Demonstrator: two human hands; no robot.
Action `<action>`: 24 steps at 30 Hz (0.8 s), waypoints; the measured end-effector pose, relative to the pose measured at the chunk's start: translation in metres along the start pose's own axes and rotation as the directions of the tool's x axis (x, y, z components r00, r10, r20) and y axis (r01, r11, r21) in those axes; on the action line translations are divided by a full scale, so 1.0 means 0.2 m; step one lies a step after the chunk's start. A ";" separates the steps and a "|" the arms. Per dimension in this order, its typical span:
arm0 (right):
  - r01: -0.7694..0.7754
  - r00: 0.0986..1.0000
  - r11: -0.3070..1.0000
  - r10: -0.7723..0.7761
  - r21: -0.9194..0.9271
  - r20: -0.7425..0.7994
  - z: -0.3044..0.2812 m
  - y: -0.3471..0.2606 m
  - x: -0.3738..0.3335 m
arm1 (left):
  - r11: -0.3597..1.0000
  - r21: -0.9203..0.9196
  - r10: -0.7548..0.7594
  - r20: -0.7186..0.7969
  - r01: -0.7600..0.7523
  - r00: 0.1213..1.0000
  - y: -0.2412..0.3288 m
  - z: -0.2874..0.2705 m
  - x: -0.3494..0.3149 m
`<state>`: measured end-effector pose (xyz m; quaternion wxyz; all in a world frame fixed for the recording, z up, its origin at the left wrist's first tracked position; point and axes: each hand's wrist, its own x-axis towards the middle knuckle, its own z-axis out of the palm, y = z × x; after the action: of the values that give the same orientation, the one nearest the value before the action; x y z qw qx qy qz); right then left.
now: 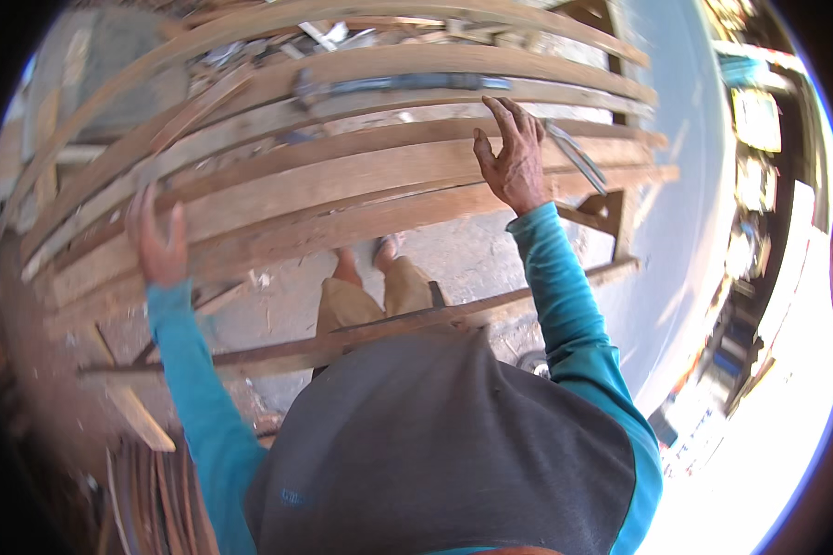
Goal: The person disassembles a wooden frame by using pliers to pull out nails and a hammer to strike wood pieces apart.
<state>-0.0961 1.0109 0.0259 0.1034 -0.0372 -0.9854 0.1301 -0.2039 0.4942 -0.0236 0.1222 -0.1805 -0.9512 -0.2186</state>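
My left hand (160,242), a little smeared by motion, is at the left part of a bench-like frame of long wooden slats (342,176). Its thumb stands apart from the fingers and nothing is in it. Over the right part of the slats, my right hand (516,162) has its fingers spread and holds nothing; I cannot tell whether it presses on the wood. Just right of it lies a silver metal tool (576,155) with two long legs. A hammer (407,81) with a blue and black handle rests across the farther slats.
A wooden rail (407,331) runs low in front of my body. Wood scraps (491,35) litter the floor beyond the frame. Stacked boards (157,495) stand at the lower left. A grey-blue surface (680,185) borders the right end, with cluttered shelves farther right.
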 end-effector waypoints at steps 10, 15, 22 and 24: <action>-0.269 0.914 0.917 0.340 -0.295 0.221 -0.33 0.99 -0.42 | 0.929 -0.054 -0.364 0.019 0.365 0.931 0.12 -0.02 -0.61; -0.194 0.914 0.921 0.295 -0.337 0.279 -0.38 1.01 -0.28 | 0.894 -0.099 -0.430 0.092 0.437 0.898 0.22 -0.07 -0.73; -0.055 0.982 0.987 0.080 -0.148 0.171 -0.37 0.91 0.13 | 0.791 -0.128 -0.595 0.068 0.598 0.801 0.36 -0.20 -0.97; -0.021 0.965 0.981 0.070 -0.192 0.252 -0.28 0.95 0.24 | 0.769 -0.152 -0.612 0.109 0.621 0.784 0.40 -0.22 -1.02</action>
<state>-0.1220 1.2127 0.0369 -0.0324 -0.0524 -0.9972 0.0430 0.0192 0.4818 -0.0197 0.0020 0.1255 -0.9368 -0.3266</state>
